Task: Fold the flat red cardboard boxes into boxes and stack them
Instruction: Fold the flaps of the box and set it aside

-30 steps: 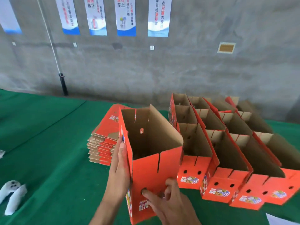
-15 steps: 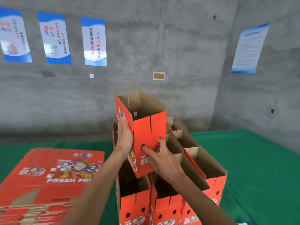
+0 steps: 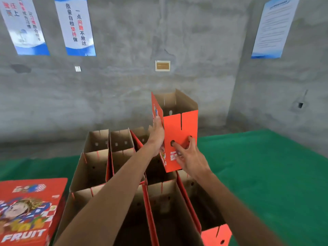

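Red box (image 3: 180, 139), folded open and upright, being held up above the far end of the rows. Left hand (image 3: 157, 137) lying flat along its left printed wall, fingers straight and pressing, thumb side tucked against the corner. Right hand (image 3: 189, 154) spreading over the plain red front panel, one fingertip poking into the left round hole, another reaching to the right hole, remaining fingers resting near the printed label at the bottom. Not gripping round any edge, just clamping the box between the two palms. Open top tilting slightly away, showing brown cardboard inside and a slot cut down the middle of the front. Bottom corner hovering just over the folded boxes (image 3: 122, 167) already lined up in rows, all open-topped with brown insides showing and red edges between them; whether touching them, impossible to tell. Sitting at lower left, just beside those rows, flat stack (image 3: 30, 210) of unfolded red cartons with a cartoon print and the word FRUIT. Spreading underneath everything, green cloth (image 3: 266, 174). Rising behind, bare concrete wall (image 3: 133, 86) carrying blue-and-white posters (image 3: 77, 27) and a small brass-coloured plate (image 3: 162, 65).
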Motion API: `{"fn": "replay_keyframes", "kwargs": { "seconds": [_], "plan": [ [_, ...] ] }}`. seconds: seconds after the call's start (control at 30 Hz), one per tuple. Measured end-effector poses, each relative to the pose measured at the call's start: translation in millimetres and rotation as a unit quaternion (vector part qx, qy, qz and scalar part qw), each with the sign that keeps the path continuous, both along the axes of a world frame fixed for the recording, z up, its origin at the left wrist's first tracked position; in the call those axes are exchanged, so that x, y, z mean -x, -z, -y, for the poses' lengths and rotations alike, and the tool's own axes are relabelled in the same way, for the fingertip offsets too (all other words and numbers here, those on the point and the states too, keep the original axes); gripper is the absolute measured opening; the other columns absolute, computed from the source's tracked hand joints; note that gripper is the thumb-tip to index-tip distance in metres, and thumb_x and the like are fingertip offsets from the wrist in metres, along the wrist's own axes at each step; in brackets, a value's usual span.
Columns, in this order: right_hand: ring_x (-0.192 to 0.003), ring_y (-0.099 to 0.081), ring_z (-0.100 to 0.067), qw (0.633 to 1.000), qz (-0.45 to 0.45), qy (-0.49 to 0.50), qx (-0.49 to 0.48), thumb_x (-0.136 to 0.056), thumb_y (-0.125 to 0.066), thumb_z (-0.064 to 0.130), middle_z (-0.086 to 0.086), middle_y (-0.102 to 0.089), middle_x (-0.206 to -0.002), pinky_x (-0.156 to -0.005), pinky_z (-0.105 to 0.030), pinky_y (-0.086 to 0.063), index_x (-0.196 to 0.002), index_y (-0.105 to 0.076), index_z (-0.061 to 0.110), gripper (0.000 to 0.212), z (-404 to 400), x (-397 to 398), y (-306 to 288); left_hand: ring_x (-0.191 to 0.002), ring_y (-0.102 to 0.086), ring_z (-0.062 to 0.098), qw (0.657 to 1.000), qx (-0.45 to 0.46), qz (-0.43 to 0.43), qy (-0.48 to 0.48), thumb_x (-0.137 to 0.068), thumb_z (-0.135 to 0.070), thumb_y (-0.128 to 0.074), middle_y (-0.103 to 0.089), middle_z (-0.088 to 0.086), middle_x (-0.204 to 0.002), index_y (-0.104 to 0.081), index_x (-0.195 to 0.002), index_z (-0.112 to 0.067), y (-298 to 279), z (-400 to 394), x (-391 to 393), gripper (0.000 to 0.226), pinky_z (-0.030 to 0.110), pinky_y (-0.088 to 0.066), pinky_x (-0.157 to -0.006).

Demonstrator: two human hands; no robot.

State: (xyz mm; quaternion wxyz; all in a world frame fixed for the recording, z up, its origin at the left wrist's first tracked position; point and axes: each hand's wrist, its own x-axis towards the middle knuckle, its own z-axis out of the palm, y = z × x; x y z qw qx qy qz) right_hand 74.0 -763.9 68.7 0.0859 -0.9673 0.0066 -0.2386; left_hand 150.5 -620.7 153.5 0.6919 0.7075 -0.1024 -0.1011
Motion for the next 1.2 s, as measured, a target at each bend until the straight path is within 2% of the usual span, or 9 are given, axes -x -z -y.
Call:
{"fn": "replay_keyframes", "kwargs": {
  "seconds": [0.13, 0.33, 0.57, 0.7, 0.77, 0.87, 0.97, 1.07, 1.2],
  "plan": [
    [-0.121, -0.058, -0.032, 1.0, -0.018, 0.006, -0.012, -0.101, -0.055, 0.041, -0.012, -0.016, -0.151, -0.086, -0.046, -0.062, -0.148, -0.034, 0.049, 0.052, 44.7, -35.8, 29.3, -0.099, -0.07, 0.016, 0.999, 0.023, -0.033, 0.023, -0.097, -0.079, -0.007, -0.076, -0.001, -0.106, -0.064, -0.133, -0.028, 30.9, 46.2, -33.8, 0.084, 0.043, -0.054, -0.094],
    [-0.123, -0.055, -0.037, 0.998, -0.013, -0.006, -0.061, -0.104, -0.051, 0.037, -0.02, -0.02, -0.152, -0.093, -0.051, -0.057, -0.152, -0.041, 0.041, 0.05, 82.1, -66.8, 34.3, -0.113, -0.068, 0.016, 0.999, -0.011, 0.009, 0.045, -0.1, -0.076, -0.011, -0.071, -0.002, -0.123, -0.054, -0.143, -0.035, 49.2, 85.2, -73.0, 0.074, 0.048, -0.053, -0.104],
    [-0.122, -0.058, -0.043, 0.993, -0.009, -0.04, -0.108, -0.107, -0.049, 0.021, -0.024, -0.017, -0.163, -0.104, -0.051, -0.051, -0.146, -0.057, 0.029, 0.041, 76.7, -48.8, 37.8, -0.103, -0.07, 0.007, 0.997, -0.037, 0.056, 0.032, -0.108, -0.061, -0.017, -0.072, -0.003, -0.119, -0.055, -0.138, -0.027, 67.7, 77.7, -69.9, 0.06, 0.024, -0.055, -0.085],
    [-0.118, -0.062, -0.041, 0.985, 0.045, 0.013, -0.166, -0.1, -0.058, 0.014, -0.019, -0.053, -0.144, -0.094, -0.045, -0.052, -0.122, -0.074, 0.019, 0.027, 52.9, -23.5, 24.5, -0.11, -0.057, 0.006, 0.993, -0.089, 0.079, -0.009, -0.108, -0.044, -0.045, -0.061, -0.009, -0.125, -0.055, -0.145, -0.023, 71.9, 44.5, -46.9, 0.043, 0.026, -0.049, -0.094],
    [-0.109, -0.065, -0.035, 0.982, 0.075, -0.002, -0.172, -0.098, -0.061, 0.013, -0.014, -0.065, -0.122, -0.092, -0.043, -0.051, -0.116, -0.075, 0.014, 0.023, 27.6, -9.6, 15.6, -0.104, -0.063, 0.008, 0.974, -0.178, 0.14, 0.006, -0.107, -0.035, -0.054, -0.069, -0.006, -0.114, -0.069, -0.13, -0.02, 76.0, 10.8, -26.8, 0.032, 0.024, -0.05, -0.088],
    [-0.112, -0.063, -0.022, 0.982, 0.068, -0.06, -0.164, -0.1, -0.059, 0.018, -0.005, -0.067, -0.118, -0.098, -0.034, -0.05, -0.121, -0.071, 0.015, 0.024, -37.0, 10.9, 14.0, -0.081, -0.063, 0.003, 0.935, -0.307, 0.176, 0.005, -0.105, -0.038, -0.055, -0.071, -0.01, -0.093, -0.075, -0.112, -0.024, 96.5, -65.1, 13.0, 0.026, 0.032, -0.053, -0.081],
    [-0.116, -0.059, -0.009, 0.976, 0.041, -0.129, -0.169, -0.102, -0.057, 0.027, 0.005, -0.065, -0.122, -0.099, -0.023, -0.047, -0.127, -0.067, 0.021, 0.028, -141.3, 28.7, 18.4, -0.104, -0.065, 0.016, 0.885, -0.407, 0.209, -0.082, -0.101, -0.039, -0.056, -0.072, -0.005, -0.112, -0.075, -0.111, -0.025, 122.6, -180.3, 51.9, 0.025, 0.038, -0.052, -0.094],
    [-0.117, -0.059, -0.012, 0.957, -0.018, -0.228, -0.179, -0.099, -0.061, 0.026, 0.003, -0.066, -0.123, -0.104, -0.025, -0.042, -0.126, -0.068, 0.019, 0.029, -270.2, 43.5, 29.7, -0.12, -0.061, 0.027, 0.831, -0.49, 0.185, -0.187, -0.1, -0.034, -0.058, -0.071, 0.003, -0.125, -0.072, -0.122, -0.019, 153.2, -319.6, 84.8, 0.03, 0.042, -0.042, -0.107],
    [-0.119, -0.06, -0.015, 0.934, -0.128, -0.286, -0.171, -0.1, -0.06, 0.029, 0.001, -0.065, -0.126, -0.101, -0.03, -0.048, -0.131, -0.065, 0.017, 0.034, -412.1, 56.8, 63.3, -0.149, -0.033, 0.028, 0.771, -0.581, 0.074, -0.249, -0.1, -0.042, -0.05, -0.043, 0.006, -0.157, -0.041, -0.153, -0.029, 184.9, -479.0, 114.5, 0.055, 0.053, -0.015, -0.126]
  ]
}}
